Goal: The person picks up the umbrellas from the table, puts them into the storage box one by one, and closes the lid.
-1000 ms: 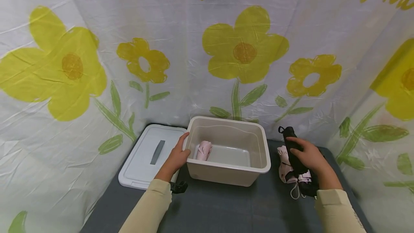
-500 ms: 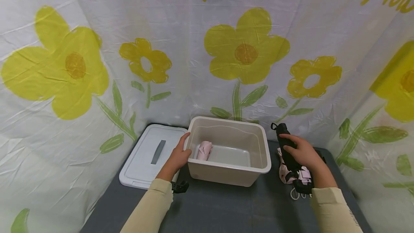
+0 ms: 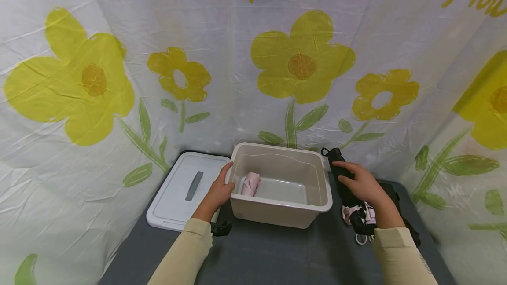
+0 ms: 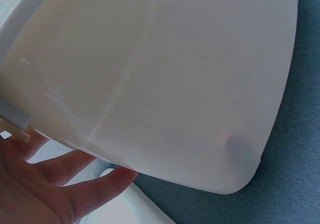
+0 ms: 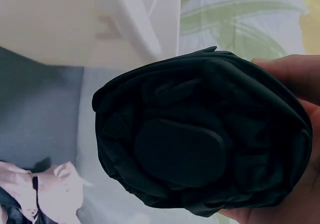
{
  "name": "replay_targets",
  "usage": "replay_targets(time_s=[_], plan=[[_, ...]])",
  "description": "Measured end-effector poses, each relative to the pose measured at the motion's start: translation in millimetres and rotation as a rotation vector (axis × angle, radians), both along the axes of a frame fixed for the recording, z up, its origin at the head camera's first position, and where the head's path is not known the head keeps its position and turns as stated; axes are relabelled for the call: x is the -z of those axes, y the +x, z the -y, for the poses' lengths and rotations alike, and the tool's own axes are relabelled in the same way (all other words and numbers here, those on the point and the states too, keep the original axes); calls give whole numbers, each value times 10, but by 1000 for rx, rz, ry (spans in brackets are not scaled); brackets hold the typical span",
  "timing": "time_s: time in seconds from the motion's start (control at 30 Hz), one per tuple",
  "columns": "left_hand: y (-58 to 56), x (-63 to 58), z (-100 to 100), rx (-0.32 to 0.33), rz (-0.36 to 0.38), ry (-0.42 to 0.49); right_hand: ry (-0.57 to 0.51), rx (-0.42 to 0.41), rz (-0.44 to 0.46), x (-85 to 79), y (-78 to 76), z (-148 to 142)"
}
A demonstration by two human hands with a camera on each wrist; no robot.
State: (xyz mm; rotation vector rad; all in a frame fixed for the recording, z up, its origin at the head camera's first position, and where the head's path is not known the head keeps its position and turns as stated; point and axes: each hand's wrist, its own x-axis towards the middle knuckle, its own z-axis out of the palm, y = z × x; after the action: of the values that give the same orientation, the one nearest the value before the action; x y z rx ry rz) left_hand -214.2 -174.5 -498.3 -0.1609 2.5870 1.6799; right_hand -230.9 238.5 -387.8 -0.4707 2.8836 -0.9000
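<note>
Right hand (image 3: 363, 184) curled round a rolled black umbrella (image 3: 346, 191).
The umbrella sits within that grasp, looped end ahead of the hand; left of it stands a beige bin (image 3: 273, 213), its side touched by the spread left hand (image 3: 217, 191), a pink roll (image 3: 251, 184) inside, just right of that hand.

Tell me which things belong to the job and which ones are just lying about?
Seem part of the job:
black folded umbrella, held by the right fingers
beige plastic bin, touched by the left fingers
pink rolled bundle, inside the bin

Seem just lying about:
white lid, flat beside the bin
pink-and-black pile, maybe wanted later
</note>
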Motion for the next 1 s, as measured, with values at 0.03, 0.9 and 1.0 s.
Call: replay_targets(time_s=[0.03,0.9,1.0], plan=[[-3,6,2,-1,-1,0,0,-6,-3,0,-6,15],[17,-3,12,6,-33,-6,-50,-108,-8,-42,-84,429],[10,12,13,5,-34,1,-42,-121,-19,-46,-84,494]])
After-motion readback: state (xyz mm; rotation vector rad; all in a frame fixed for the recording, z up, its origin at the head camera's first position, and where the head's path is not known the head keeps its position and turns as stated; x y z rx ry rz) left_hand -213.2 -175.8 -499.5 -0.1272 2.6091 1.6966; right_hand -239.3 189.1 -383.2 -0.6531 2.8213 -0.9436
